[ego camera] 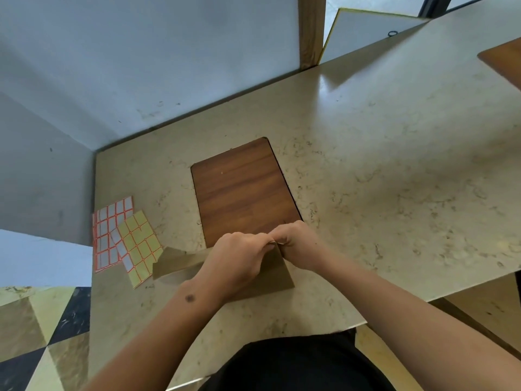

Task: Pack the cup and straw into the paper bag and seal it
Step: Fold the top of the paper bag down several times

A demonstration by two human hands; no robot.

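Beside the dark wood-grain rectangular panel (pixel 242 190) set into the pale marbled bench (pixel 394 179), at its near end, a flat brown paper bag (pixel 277 275) lies on the bench, largely covered by both hands. Only the head view is given. The left hand (pixel 239 261) lies over the bag with its fingers curled, and the right hand (pixel 300 244) meets it at the bag's far edge, just touching the near edge of the wood-grain panel; both seem to pinch a fold of paper there, fingertip to fingertip. A loose corner of the bag juts out to the left of the left hand.

Left of the panel lie two label sheets, overlapping: a red-gridded white sticker sheet (pixel 108 232) and a yellow sticker sheet with red lines (pixel 139 246) on top of it, touching the bag's left corner.

No cup and no straw can be seen; whether they are inside the bag I cannot tell, though the bag looks rather flat. By my judgement the work stands at folding or creasing the bag's mouth. No sticker is seen on the bag yet, so the sealing appears still to be done, probably with a label from those sheets.
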